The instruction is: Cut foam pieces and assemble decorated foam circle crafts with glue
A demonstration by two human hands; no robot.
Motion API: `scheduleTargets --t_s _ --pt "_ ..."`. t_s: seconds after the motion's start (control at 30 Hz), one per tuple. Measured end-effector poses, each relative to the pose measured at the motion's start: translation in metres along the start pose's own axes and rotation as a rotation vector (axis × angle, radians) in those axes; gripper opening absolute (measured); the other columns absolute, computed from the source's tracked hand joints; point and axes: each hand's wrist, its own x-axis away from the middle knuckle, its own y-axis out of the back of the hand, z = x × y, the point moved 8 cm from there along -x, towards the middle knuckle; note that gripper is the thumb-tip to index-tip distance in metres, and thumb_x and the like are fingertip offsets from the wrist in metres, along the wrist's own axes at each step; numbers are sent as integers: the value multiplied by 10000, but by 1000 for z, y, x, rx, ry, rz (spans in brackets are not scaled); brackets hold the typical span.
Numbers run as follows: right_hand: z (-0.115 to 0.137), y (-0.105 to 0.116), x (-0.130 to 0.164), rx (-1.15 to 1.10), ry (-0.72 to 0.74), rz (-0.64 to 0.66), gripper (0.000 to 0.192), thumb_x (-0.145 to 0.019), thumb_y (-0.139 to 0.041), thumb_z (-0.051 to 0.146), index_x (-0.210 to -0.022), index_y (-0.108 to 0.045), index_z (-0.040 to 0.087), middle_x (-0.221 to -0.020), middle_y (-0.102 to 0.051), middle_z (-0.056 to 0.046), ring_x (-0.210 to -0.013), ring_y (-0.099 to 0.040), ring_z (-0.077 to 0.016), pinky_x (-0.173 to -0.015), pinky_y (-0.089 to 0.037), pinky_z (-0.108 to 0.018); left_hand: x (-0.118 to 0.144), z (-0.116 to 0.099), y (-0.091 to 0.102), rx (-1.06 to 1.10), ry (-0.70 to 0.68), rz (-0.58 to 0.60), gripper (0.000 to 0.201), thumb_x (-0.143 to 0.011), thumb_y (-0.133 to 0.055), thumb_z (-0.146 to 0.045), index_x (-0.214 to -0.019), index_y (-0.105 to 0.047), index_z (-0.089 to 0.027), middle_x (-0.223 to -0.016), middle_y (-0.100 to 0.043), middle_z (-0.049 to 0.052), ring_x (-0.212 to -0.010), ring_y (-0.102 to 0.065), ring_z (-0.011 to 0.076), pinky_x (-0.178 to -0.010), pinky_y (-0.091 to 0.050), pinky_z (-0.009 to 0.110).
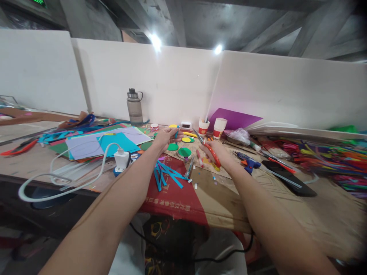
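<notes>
Head view, single frame. Both forearms extend forward over a cluttered workbench (329, 214) covered in brown cardboard. Left hand (165, 137) is raised slightly above the surface, fingers curled around a narrow blue paper strip (176, 132); the strip is short, flat, teal-blue, pinched between thumb and fingers with its upper end showing just above them. Right hand (213, 151) is well apart from the left, closed on a pair of scissors (212, 152) with orange-red handles; the grey blades point up and left toward the left hand, and whether the blades are parted cannot be told. Between and just below the hands lie round paper discs: a green disc (172, 146), a green disc on a white ring (184, 152), a yellow disc (186, 139). Nearer the body, a loose pile of blue strips (166, 175), same colour as the held one, lies on a red printed panel (174, 198) of the cardboard. Left of the hands: white charger with cable (122, 158), sheets of coloured paper (114, 143), a grey water bottle (134, 107) against the white partition. Beyond the right hand: two paper cups (212, 128), a purple sheet (233, 118). Right of it: a blue glue gun (248, 160), a black phone (289, 177), a heap of multicoloured strands (329, 156).
</notes>
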Motion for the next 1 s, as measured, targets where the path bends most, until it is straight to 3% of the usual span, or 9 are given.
scheduleTargets --t_s 0.13,0.23,0.37,0.57,0.67,0.77,0.87,1.0 --pt "-25 1 -10 289 -119 -22 249 -881 -540 303 -811 -718 144 -871 -726 -187 -868 -697 -264 -737 -504 -307 3 1 0 45 24 -74 158 -884 -636 -255 -826 -637 -108 -825 -741 86 -637 -687 109 -525 -507 171" --pt "-36 3 -9 415 -207 -27 291 -868 -541 297 -931 -742 95 -998 -719 -239 -987 -682 -309 -833 -498 -352 4 8 -6 42 43 -64 165 -882 -633 -256 -800 -648 -113 -786 -726 61 -610 -651 83 -488 -454 151" --pt "-38 1 -5 601 -225 42 359 -847 -566 339 -1027 -736 78 -1073 -706 -250 -1002 -682 -325 -814 -504 -356 7 12 -15 -7 14 -39 220 -796 -725 -341 -761 -676 -129 -715 -671 30 -615 -598 70 -443 -358 128" --pt "-34 1 -3 638 -151 90 226 -767 -682 314 -891 -759 142 -962 -739 -185 -924 -691 -292 -744 -489 -316 10 7 -27 -20 -55 0 344 -614 -831 -424 -743 -701 -133 -678 -578 1 -564 -455 50 -419 -247 150" --pt "-23 15 -3 473 -123 -115 258 -856 -584 346 -936 -746 162 -960 -741 -158 -895 -686 -273 -740 -480 -335 13 8 -35 -23 -65 32 392 -563 -846 -441 -737 -690 -127 -612 -504 -33 -512 -363 38 -416 -196 168" --pt "-4 28 1 3 46 -364 270 -886 -541 365 -948 -726 178 -918 -744 -93 -815 -668 -213 -745 -479 -321 19 7 -45 -142 -117 69 411 -582 -819 -481 -739 -684 -127 -606 -511 -38 -505 -347 39 -449 -235 184" --pt "9 29 4 -397 187 -395 288 -852 -569 410 -940 -705 173 -896 -731 -58 -742 -635 -174 -704 -482 -302 28 3 -59 -301 -198 133 400 -645 -764 -509 -733 -691 -125 -595 -511 -39 -518 -354 49 -488 -265 202" --pt "12 27 6 -546 186 -376 293 -800 -599 432 -873 -684 162 -795 -689 -40 -659 -575 -154 -622 -445 -287 39 -4 -75 -466 -296 228 377 -713 -696 -496 -703 -695 -119 -587 -518 -31 -548 -367 68 -534 -291 223"
